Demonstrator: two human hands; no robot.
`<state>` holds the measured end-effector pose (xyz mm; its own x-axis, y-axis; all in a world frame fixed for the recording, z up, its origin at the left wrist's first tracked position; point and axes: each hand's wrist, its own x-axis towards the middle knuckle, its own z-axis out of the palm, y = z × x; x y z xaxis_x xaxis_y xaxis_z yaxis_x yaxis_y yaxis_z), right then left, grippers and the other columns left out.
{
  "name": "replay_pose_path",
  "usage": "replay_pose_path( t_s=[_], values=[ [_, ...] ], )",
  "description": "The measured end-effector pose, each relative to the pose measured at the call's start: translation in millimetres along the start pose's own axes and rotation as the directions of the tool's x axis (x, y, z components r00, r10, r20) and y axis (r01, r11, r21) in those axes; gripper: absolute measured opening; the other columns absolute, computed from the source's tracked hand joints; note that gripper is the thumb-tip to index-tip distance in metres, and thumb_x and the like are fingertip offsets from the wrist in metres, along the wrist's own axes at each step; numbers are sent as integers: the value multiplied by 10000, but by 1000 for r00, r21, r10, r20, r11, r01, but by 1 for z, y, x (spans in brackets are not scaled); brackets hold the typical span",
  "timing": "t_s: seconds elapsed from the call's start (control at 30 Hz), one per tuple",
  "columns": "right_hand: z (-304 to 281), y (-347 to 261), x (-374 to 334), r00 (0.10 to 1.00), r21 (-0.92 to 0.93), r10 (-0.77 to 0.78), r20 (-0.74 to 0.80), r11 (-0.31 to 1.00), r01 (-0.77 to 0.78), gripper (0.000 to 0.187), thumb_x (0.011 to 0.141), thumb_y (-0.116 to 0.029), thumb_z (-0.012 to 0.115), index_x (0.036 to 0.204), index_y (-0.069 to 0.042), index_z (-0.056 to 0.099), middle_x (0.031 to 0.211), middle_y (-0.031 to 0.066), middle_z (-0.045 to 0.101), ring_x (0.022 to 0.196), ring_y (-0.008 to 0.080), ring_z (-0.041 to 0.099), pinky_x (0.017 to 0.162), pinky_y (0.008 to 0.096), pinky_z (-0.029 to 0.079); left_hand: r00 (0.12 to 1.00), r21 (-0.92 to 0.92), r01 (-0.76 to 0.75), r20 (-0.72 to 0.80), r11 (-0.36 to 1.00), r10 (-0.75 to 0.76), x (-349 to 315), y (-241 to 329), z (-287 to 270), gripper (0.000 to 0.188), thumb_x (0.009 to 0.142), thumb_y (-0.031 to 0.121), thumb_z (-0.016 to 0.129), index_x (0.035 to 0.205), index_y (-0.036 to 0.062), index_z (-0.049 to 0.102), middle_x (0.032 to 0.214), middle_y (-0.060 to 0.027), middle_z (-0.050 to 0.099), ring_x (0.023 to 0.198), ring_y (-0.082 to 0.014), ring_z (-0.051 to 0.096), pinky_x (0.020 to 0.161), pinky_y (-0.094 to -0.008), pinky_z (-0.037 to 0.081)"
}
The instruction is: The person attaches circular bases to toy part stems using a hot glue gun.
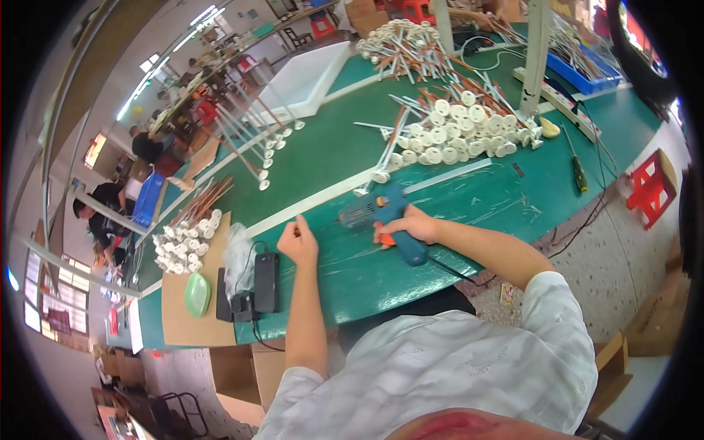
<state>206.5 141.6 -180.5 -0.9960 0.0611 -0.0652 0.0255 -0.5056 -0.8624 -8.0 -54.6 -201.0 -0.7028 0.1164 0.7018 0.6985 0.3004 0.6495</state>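
Note:
My right hand [412, 224] is closed around the handle of a teal hot glue gun [413, 248] with an orange trigger. Its nozzle points left, and a cord trails from the handle's lower end. A long translucent stick [455, 174] extends to the right from behind the gun; I cannot tell if it sits in it. My left hand [299, 242] is raised near the table's front, left of the nozzle, with fingers curled; whatever it may hold is hidden. Beyond the gun lies a heap of rods with round white ends [447, 132].
Rods with white discs [264, 174] stand upright at the back left. Another white-ended bundle [183, 246] lies on cardboard, near a green dish [197, 295] and black power adapter [266, 282]. At right are a screwdriver [579, 172], power strip [565, 106] and blue tray [587, 73].

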Motion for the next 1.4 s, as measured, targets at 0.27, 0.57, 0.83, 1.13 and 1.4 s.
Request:
replay_pose_path(
  t_s=[0.27, 0.57, 0.83, 1.13, 1.4],
  values=[
    [-1, 1, -2, 998, 48, 30, -60, 998, -27, 279, 869, -51, 678, 1101, 30, 547, 983, 188, 658, 955, 307, 685, 774, 422, 605, 995, 75, -22, 94, 997, 15, 4, 18, -3, 362, 865, 225, 697, 592, 18, 579, 545, -107, 583, 472, -231, 562, 491, -341, 433],
    [2, 0, 3, 995, 24, 21, -97, 1000, -19, 285, 868, -54, 666, 1120, 34, 564, 1045, 186, 648, 990, 304, 679, 798, 427, 603, 1000, 54, -15, -3, 998, 16, 5, 1, 2, 274, 843, 184, 728, 668, 21, 595, 513, -68, 555, 449, -165, 527, 483, -302, 423],
    [2, 1, 4, 995, -32, -30, -99, 999, 27, 251, 872, -53, 653, 1101, 13, 573, 1029, 162, 660, 1011, 301, 674, 814, 419, 601, 998, 97, 15, 62, 995, -21, 7, 3, 2, 187, 843, 222, 689, 733, 74, 661, 577, -104, 625, 539, -291, 626, 542, -391, 486],
    [10, 6, 0, 993, -37, -45, -114, 998, 41, 260, 872, -42, 647, 1110, 23, 566, 1023, 152, 654, 1010, 306, 672, 819, 434, 600, 998, 163, 35, 53, 986, -44, 4, 2, -3, 229, 845, 249, 676, 702, 70, 677, 598, -105, 634, 572, -303, 633, 557, -404, 496],
    [6, 4, 0, 989, -55, -48, -143, 998, 40, 288, 865, -83, 663, 1120, 19, 575, 1023, 156, 666, 998, 302, 674, 823, 433, 593, 995, 154, 49, 74, 987, -61, 6, 10, -1, 266, 841, 293, 687, 697, 70, 682, 605, -109, 638, 584, -305, 639, 564, -406, 502]
  ],
)
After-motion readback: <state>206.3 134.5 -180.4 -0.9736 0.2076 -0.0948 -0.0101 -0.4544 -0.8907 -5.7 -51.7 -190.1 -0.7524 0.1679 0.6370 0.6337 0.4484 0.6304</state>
